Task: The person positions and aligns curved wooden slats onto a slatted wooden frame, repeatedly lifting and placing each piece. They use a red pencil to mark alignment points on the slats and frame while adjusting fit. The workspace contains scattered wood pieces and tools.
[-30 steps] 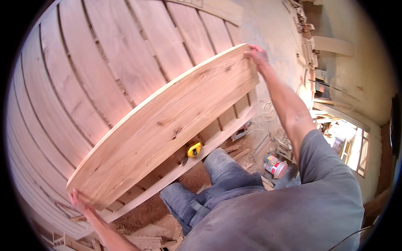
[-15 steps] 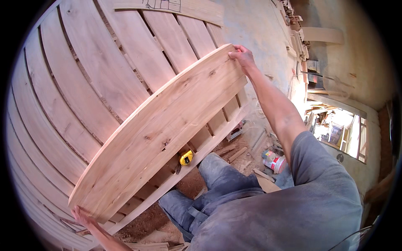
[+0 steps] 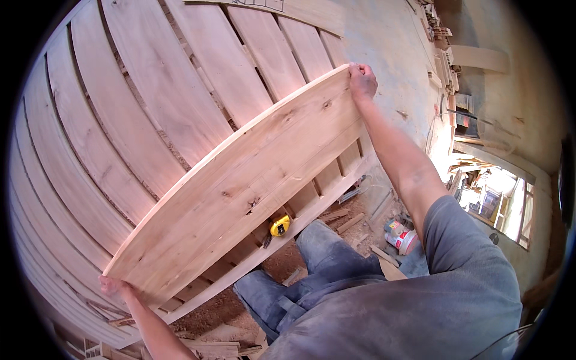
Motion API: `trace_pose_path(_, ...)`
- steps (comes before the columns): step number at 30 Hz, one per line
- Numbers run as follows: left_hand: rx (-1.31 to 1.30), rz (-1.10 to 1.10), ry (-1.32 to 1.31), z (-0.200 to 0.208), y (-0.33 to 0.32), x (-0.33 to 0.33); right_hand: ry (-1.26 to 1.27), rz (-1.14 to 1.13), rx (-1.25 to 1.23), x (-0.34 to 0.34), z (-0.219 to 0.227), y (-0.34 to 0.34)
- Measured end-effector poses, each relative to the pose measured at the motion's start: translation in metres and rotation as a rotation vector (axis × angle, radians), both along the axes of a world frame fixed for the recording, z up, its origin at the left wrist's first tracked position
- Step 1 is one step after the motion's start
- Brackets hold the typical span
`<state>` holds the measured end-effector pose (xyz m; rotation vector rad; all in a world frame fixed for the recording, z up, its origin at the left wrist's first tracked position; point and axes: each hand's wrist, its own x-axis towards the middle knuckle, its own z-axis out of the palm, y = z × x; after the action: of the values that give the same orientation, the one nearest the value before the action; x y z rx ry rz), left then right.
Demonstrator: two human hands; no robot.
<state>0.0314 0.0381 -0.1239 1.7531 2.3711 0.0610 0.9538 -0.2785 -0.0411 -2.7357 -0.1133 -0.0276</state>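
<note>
A long pale wooden board [image 3: 210,204] with one curved edge lies across the slatted wooden surface [image 3: 174,102] in front of me. My right hand [image 3: 363,83] is closed around its far right end, fingers curled at the corner. At the near left end, my left hand [image 3: 114,286] grips the board's tip, though its fingers are partly hidden by the wood. A yellow tape measure [image 3: 280,226] sits against the board's straight edge, near my knees. Beside the tape is a small dark pointed item [image 3: 267,241], too small to name.
A marked wooden strip [image 3: 312,15] lies across the slats at the top. Wood offcuts [image 3: 351,223], a labelled bucket [image 3: 403,239] and sawdust are on the floor to the right of my legs. Stacked lumber lines the wall beyond, near a bright window [image 3: 489,195].
The whole view has shifted, so the scene sits farther right. My right hand's fingers have curled more tightly at the board's corner. My left hand has moved slightly up the board's end.
</note>
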Motion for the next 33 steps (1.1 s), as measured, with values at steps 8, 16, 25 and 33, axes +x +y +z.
trace_pose_path(8, 0.026, -0.216, 0.489, 0.022, -0.018, 0.041, -0.101, -0.008, -0.076, -0.006, -0.010, 0.000)
trace_pose_path(16, 0.080, -0.293, 0.576, 0.012, -0.023, 0.011, -0.133, -0.040, -0.163, 0.001, -0.015, 0.001)
trace_pose_path(25, 0.012, -0.004, 0.020, 0.015, -0.017, 0.015, -0.113, 0.057, -0.310, 0.031, -0.031, -0.022)
trace_pose_path(33, 0.143, -0.349, 0.607, 0.007, -0.012, 0.031, -0.185, 0.087, -0.306, 0.041, -0.036, -0.026)
